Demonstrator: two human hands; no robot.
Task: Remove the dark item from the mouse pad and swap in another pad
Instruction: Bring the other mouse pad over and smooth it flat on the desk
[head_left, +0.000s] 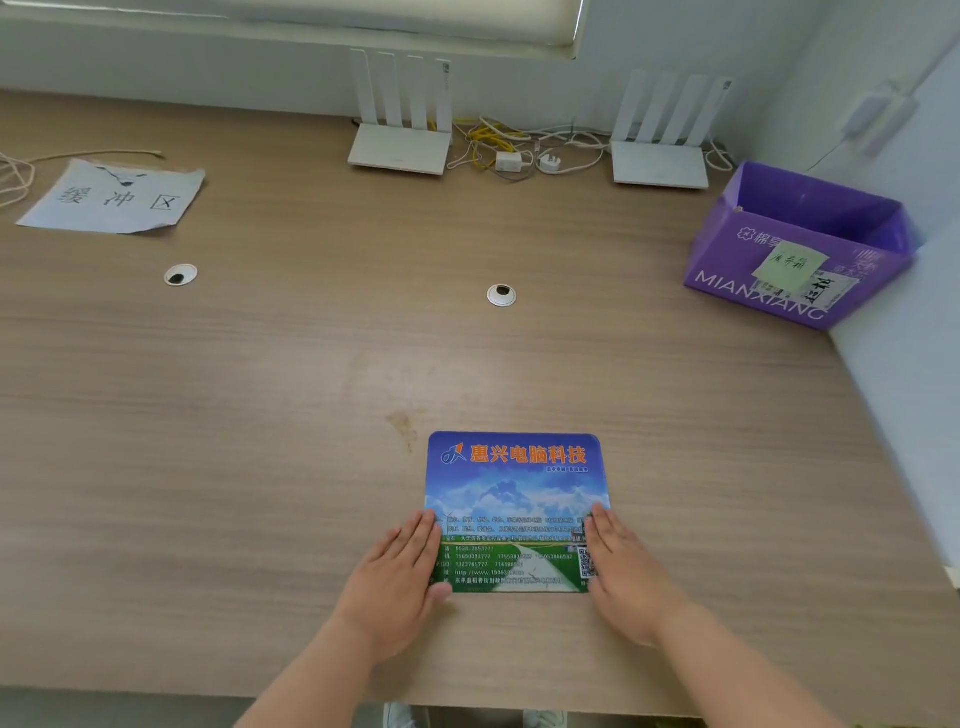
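A printed mouse pad (514, 493) with blue sky, green grass and orange lettering lies flat on the wooden desk (311, 395), near the front edge. My left hand (395, 577) rests flat against the pad's left edge, fingers together and extended. My right hand (623, 571) lies flat along the pad's right edge, covering part of a QR code. Neither hand holds anything. No dark item is on the pad, and none shows elsewhere in view.
A purple cardboard box (795, 244) stands at the right, against the wall. Two white routers (400, 145) (660, 161) with tangled cables sit at the back. A paper sheet (114, 197) lies at the back left. Two cable grommets (181, 274) (501, 295) are set in the desk.
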